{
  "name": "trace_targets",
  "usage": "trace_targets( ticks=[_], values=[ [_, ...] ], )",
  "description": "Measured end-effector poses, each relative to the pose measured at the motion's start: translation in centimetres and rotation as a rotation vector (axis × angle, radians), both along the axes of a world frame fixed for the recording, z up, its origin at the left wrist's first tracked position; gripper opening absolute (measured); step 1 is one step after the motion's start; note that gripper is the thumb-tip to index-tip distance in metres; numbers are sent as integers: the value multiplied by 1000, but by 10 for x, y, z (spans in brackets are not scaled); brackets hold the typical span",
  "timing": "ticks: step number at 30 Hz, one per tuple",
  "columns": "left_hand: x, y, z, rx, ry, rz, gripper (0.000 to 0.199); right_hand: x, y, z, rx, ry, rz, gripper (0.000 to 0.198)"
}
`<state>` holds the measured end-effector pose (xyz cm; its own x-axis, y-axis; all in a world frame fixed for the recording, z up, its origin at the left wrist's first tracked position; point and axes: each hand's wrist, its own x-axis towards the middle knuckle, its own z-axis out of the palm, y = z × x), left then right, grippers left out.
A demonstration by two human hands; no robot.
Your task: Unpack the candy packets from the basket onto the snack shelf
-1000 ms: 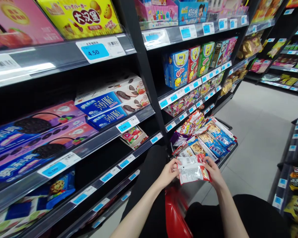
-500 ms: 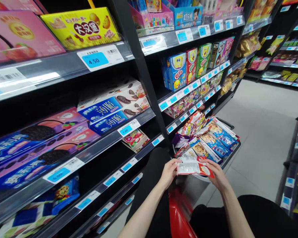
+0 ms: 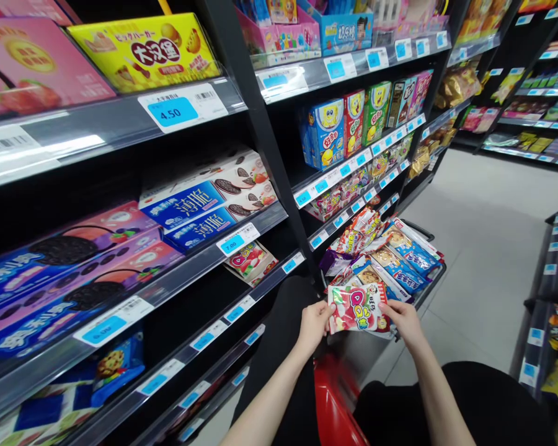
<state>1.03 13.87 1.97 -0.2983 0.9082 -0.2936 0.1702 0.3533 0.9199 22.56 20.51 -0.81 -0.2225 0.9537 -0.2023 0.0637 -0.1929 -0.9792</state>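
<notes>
A small red and white candy packet [image 3: 357,308] is stretched flat between my two hands, its printed front facing up. My left hand [image 3: 315,323] pinches its left edge, thumb on top. At the opposite edge my right hand [image 3: 403,322] grips it the same way. Just beyond the packet is a cart [image 3: 436,286] heaped with snack packs, among them blue cookie packs [image 3: 400,267] and red-and-white bags [image 3: 360,230]. On the low shelf to the left lies a similar candy packet [image 3: 248,260].
Shelves [image 3: 272,223] with price tags run along my left, holding blue wafer boxes [image 3: 199,210] and cartoon snack boxes [image 3: 328,133]. A red plastic object [image 3: 332,402] stands between my knees. Another shelf [image 3: 537,337] edges the tiled floor [image 3: 488,248] on the right.
The candy packet has been turned over: its pale printed back showed before, and now its colourful front faces me. Both hands keep hold of its edges. The view has shifted slightly.
</notes>
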Motion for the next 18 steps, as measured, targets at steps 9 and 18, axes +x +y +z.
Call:
trace_targets(
  ticks=[9, 18],
  values=[
    [1, 1, -1, -7, -23, -15, 43, 1, 4, -4, -61, 7, -37, 36],
    [0, 0, -1, 12, -91, -40, 44, 0, 4, -7, -77, 33, -28, 37]
  ],
)
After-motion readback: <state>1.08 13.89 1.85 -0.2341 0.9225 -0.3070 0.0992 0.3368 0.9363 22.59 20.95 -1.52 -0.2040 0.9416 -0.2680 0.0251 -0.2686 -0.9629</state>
